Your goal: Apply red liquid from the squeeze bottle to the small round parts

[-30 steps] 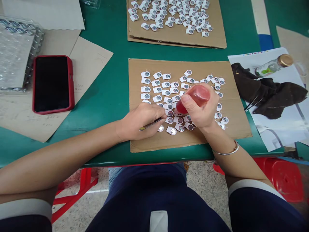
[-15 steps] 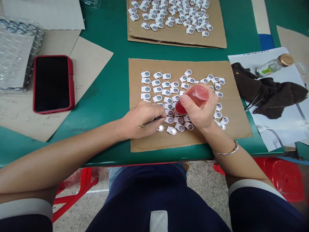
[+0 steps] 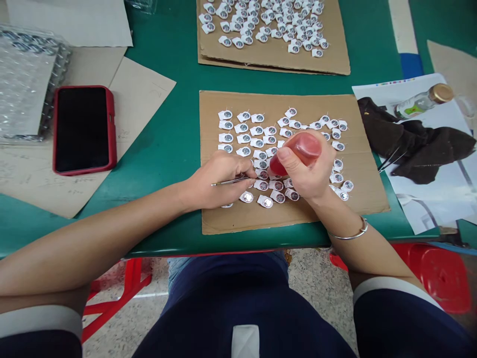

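In my right hand [image 3: 316, 171] is a red, translucent squeeze bottle [image 3: 298, 149], tilted with its narrow end down and left; fingers and thumb wrap round it. My left hand [image 3: 218, 179] is closed on a thin metal tool [image 3: 228, 182], whose kind I cannot make out; its far end is hidden by the fingers. Both hands are over a cardboard sheet [image 3: 261, 223] bearing rows of small white tabs with round, silvery-dark discs. The left fingertips and the bottle's lower end come close together beside one tab [image 3: 262, 174]. My hands cover some of the tabs.
Behind lies a second cardboard sheet [image 3: 223, 55] crowded with similar tabs. A phone in a red case [image 3: 84, 129] and a bubble-wrapped pack [image 3: 26, 89] are on the left. To the right are a dark cloth [image 3: 417, 139], tweezers [image 3: 389, 159] and a gold-capped glass bottle [image 3: 423, 101].
My left hand has shifted slightly up and left, and the metal tool now lies more level in it. The right hand and red bottle have hardly moved.
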Available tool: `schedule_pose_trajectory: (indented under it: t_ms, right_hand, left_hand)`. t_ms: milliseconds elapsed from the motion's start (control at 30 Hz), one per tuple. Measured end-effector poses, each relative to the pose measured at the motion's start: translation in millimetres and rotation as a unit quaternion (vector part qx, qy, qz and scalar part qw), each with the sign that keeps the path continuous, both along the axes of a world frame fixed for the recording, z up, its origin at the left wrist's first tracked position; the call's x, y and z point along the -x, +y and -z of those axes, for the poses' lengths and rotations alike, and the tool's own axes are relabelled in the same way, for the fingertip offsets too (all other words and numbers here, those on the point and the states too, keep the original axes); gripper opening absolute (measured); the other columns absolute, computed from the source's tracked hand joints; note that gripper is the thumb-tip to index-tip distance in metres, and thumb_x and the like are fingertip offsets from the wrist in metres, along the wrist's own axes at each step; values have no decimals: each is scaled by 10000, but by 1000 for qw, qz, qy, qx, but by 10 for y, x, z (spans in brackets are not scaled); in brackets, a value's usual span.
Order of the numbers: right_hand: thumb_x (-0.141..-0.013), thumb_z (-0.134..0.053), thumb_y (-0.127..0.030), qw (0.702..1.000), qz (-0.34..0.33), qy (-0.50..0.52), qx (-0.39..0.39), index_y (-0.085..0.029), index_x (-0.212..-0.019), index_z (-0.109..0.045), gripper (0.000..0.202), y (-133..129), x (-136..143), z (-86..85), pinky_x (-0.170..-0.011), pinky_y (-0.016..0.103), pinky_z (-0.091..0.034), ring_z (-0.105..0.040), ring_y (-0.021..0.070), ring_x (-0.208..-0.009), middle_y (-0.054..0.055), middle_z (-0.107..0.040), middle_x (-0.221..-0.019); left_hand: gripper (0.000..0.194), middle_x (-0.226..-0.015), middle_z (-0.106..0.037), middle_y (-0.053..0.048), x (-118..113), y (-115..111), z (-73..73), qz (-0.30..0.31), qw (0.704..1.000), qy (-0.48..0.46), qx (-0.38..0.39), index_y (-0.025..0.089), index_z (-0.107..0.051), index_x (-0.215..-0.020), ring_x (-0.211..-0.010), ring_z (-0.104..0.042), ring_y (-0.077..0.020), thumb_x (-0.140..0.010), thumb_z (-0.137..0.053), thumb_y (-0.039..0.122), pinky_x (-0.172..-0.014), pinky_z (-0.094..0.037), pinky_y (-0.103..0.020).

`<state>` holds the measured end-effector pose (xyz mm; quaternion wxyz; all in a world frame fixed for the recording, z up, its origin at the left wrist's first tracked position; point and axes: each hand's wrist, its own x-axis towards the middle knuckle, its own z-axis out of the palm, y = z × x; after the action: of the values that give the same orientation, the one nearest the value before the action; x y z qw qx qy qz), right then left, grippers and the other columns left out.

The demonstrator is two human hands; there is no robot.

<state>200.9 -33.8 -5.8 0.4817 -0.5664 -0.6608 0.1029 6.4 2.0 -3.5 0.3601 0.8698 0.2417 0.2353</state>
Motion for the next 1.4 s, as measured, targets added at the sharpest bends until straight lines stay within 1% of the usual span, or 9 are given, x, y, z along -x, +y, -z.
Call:
schedule_pose_trajectory:
  t_ms: [200,367,700,933,1100,1167,1233,1333,1400]
  right_hand:
    - [-702,-628,-431,1000,-12,11,-7,-223,-777,-530,242,-5,22,-17,-603,363,-483,-558,150,-639,12,-582,-697]
    - [-701,-631,-424,1000,-15,17,-20,-227,-789,-540,234,-5,30,-11,-607,365,-484,-564,155,-647,10,-585,-702]
    - [-711,-630,-395,999,-20,13,-42,-221,-810,-541,219,-6,31,-10,-643,370,-487,-574,155,-667,10,-595,-715]
    - [-694,-654,-355,999,-26,21,-36,-209,-800,-544,211,-11,39,-32,-625,352,-480,-571,149,-660,11,-591,-708]
    - [-686,-653,-397,999,-26,25,-19,-214,-783,-540,236,-26,37,-26,-613,356,-484,-570,146,-642,11,-586,-707]
    - [-711,-614,-439,998,-16,63,-4,-218,-778,-530,245,-16,16,-35,-602,351,-492,-582,146,-640,5,-563,-684]
    - [-770,-528,-465,988,7,153,-5,-215,-758,-509,251,22,-25,-66,-540,324,-487,-582,132,-578,-8,-515,-632]
    - [-834,-383,-469,943,49,328,-24,-200,-697,-445,308,128,-134,-154,-396,257,-420,-530,96,-427,-32,-420,-565]
    - [-836,-352,-462,910,79,407,-17,-200,-687,-398,305,208,-226,-227,-353,228,-371,-518,88,-394,-40,-390,-560]
  left_hand:
    - [53,-593,-632,29,-23,9,-17,-39,996,5,74,142,-647,-701,-505,-529,-62,-706,-596,126,-477,-373,-174]
    - [46,-601,-638,34,-33,24,-25,-52,992,10,117,141,-645,-687,-520,-537,-63,-685,-606,117,-476,-383,-167]
    - [56,-641,-661,17,-47,54,-37,-56,984,-6,167,128,-650,-677,-577,-582,-78,-665,-624,80,-513,-425,-164]
    - [26,-675,-666,-9,-53,84,-13,-77,971,-6,226,125,-650,-680,-614,-600,-106,-670,-644,148,-550,-461,-191]
    - [54,-693,-666,-24,-59,92,-12,-80,967,-13,240,118,-653,-693,-624,-608,-115,-668,-647,166,-559,-474,-207]
    - [51,-675,-661,-21,-60,92,-28,-80,970,-12,228,115,-654,-687,-610,-602,-109,-659,-653,157,-546,-469,-200]
    - [42,-645,-654,-16,-55,91,-64,-83,973,-12,215,112,-653,-675,-585,-593,-99,-649,-658,144,-524,-459,-189]
    - [47,-620,-646,-10,-33,93,-150,-100,973,-31,205,111,-645,-675,-564,-585,-89,-650,-662,147,-505,-456,-179]
    - [53,-628,-645,-8,-16,96,-209,-129,973,-47,184,117,-641,-686,-569,-586,-89,-657,-660,157,-503,-457,-176]
